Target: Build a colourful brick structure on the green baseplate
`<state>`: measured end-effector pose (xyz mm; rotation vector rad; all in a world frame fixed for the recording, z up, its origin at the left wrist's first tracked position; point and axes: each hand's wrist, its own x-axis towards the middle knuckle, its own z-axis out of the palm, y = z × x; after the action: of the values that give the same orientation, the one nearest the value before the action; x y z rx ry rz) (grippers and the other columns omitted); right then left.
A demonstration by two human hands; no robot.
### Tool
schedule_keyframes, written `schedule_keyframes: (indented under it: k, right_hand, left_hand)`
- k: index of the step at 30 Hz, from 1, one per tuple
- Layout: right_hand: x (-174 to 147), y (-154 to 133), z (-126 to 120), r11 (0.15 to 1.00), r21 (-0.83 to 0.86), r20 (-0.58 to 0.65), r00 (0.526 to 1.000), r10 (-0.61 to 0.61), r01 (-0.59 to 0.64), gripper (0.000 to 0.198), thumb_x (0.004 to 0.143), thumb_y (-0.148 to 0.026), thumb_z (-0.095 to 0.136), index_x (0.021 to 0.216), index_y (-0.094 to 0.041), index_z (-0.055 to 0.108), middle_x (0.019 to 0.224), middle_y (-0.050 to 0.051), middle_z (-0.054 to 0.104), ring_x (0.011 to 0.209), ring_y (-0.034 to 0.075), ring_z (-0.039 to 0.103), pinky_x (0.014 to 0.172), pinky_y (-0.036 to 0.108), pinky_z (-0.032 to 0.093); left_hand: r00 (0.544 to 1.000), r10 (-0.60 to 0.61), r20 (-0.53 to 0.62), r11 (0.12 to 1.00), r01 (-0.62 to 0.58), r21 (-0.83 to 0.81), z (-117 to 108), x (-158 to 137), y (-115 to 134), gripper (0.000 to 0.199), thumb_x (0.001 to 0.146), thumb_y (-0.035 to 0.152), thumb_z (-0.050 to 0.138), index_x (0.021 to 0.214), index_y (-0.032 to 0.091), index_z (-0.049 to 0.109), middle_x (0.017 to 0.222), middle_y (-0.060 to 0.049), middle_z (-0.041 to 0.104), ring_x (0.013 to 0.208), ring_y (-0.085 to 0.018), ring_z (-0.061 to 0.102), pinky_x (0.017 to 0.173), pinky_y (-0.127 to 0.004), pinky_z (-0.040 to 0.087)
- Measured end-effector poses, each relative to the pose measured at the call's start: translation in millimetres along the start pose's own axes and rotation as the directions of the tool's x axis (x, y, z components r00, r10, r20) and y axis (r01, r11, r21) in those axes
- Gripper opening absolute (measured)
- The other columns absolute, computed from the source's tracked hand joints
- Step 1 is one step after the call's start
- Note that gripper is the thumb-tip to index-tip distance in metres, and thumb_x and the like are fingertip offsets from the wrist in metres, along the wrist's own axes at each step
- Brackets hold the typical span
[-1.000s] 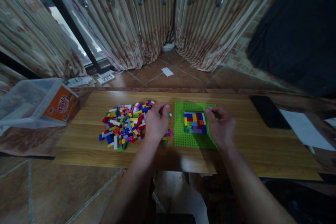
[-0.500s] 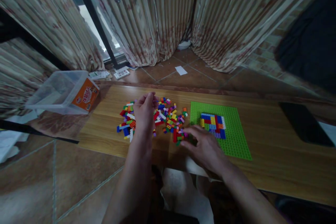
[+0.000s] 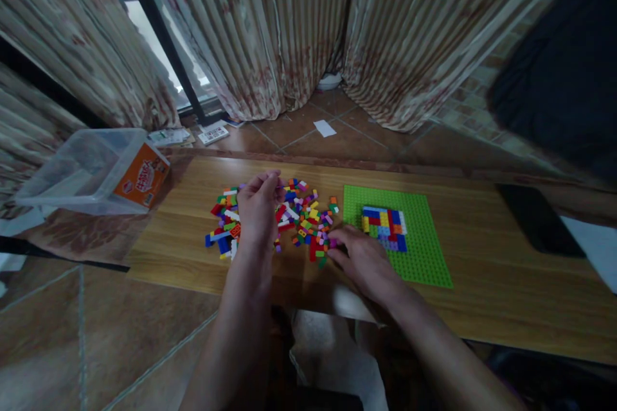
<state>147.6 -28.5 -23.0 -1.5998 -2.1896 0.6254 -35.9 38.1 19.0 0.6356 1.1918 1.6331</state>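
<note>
Loose toy bricks (image 3: 289, 210) of many colours lie in a wide pile on the wooden table. My left hand (image 3: 259, 205) is over the pile's left half, its fingers curled together in a pinch; what they hold, if anything, is hidden. At the pile's right edge my right hand (image 3: 359, 257) has thumb and forefinger closed around a small magenta brick (image 3: 332, 243). Just beyond that hand lies a green baseplate (image 3: 427, 244). A flat multicoloured block of joined bricks (image 3: 385, 226) sits on the baseplate.
A clear plastic box (image 3: 87, 170) with an orange label stands at the left end of the table (image 3: 486, 295). A dark flat object (image 3: 540, 218) and white paper (image 3: 590, 241) lie at the right. Curtains (image 3: 289, 32) hang behind. A dark shape (image 3: 563, 70) fills the upper right.
My right thumb and forefinger have drawn together on the magenta brick. My left hand keeps its pinch over the pile. The whole view has shifted slightly, with things appearing further left.
</note>
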Motion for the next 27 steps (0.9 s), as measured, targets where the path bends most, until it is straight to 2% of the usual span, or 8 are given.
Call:
schedule_keyframes:
  k: [6,10,13,18,21,23,27]
  right_hand:
    - [-3.8,-3.6,1.6,0.983,0.172,-0.101,0.994,-0.052,0.068,0.015,0.086,-0.015,0.056,0.098,-0.021,0.063,0.095,0.005,0.066,0.084,0.017,0.061,0.075,0.029,0.046]
    - [-14.5,-3.2,-6.5,0.965,0.256,-0.15,0.989,-0.017,0.056,0.018,0.085,-0.012,0.052,0.095,-0.022,0.063,0.087,0.002,0.065,0.077,0.015,0.06,0.07,0.027,0.046]
    - [-21.9,8.7,-17.5,0.948,0.316,-0.181,0.983,0.025,0.034,0.018,0.085,-0.015,0.052,0.095,-0.023,0.065,0.088,0.002,0.067,0.078,0.015,0.062,0.072,0.028,0.048]
    - [-33.2,56.1,-43.2,0.925,0.377,-0.323,0.928,0.188,-0.056,0.02,0.086,-0.027,0.056,0.101,-0.022,0.068,0.102,0.006,0.071,0.092,0.02,0.067,0.082,0.034,0.051]
    - [-40.0,85.5,-56.0,0.859,0.484,-0.365,0.854,0.371,-0.167,0.028,0.084,-0.034,0.06,0.107,-0.02,0.068,0.096,0.007,0.074,0.085,0.021,0.069,0.078,0.037,0.054]
    - [-43.2,97.7,-60.5,0.827,0.522,-0.364,0.822,0.438,-0.209,0.031,0.082,-0.036,0.063,0.107,-0.019,0.069,0.094,0.007,0.074,0.083,0.022,0.07,0.077,0.038,0.055]
    - [-44.7,100.6,-62.2,0.803,0.55,-0.341,0.817,0.465,-0.228,0.027,0.079,-0.036,0.066,0.099,-0.019,0.071,0.094,0.007,0.075,0.081,0.022,0.07,0.078,0.037,0.054]
  left_hand:
    - [1.0,-0.016,0.013,0.999,0.016,0.032,4.1,-2.0,0.5,0.023,0.061,0.025,0.074,0.079,0.013,0.067,0.066,0.001,0.062,0.055,-0.005,0.053,0.053,-0.016,0.041]
    - [0.998,-0.05,0.043,0.997,0.047,0.066,10.2,-6.0,-2.1,0.025,0.058,0.026,0.076,0.078,0.013,0.067,0.065,0.002,0.062,0.054,-0.005,0.053,0.053,-0.016,0.041]
    - [0.995,-0.062,0.083,0.993,0.053,0.107,17.0,-10.3,-5.7,0.025,0.058,0.027,0.076,0.075,0.014,0.066,0.064,0.002,0.063,0.054,-0.005,0.053,0.053,-0.017,0.041]
    - [0.993,-0.023,0.116,0.988,0.005,0.152,24.1,-12.9,-13.0,0.022,0.06,0.029,0.074,0.074,0.014,0.066,0.061,0.002,0.062,0.052,-0.006,0.051,0.053,-0.017,0.04]
    - [0.991,-0.024,0.13,0.984,0.0,0.18,25.7,-12.5,-17.3,0.021,0.061,0.029,0.074,0.075,0.014,0.067,0.063,0.001,0.064,0.052,-0.006,0.053,0.053,-0.018,0.042]
    - [0.987,-0.039,0.155,0.976,0.005,0.216,27.8,-13.5,-20.7,0.02,0.063,0.028,0.073,0.076,0.014,0.067,0.065,0.0,0.065,0.054,-0.007,0.055,0.055,-0.018,0.043]
    - [0.974,-0.023,0.227,0.94,-0.056,0.337,35.1,-19.0,-30.7,0.014,0.069,0.025,0.068,0.077,0.015,0.069,0.067,-0.001,0.066,0.059,-0.01,0.058,0.056,-0.019,0.044]
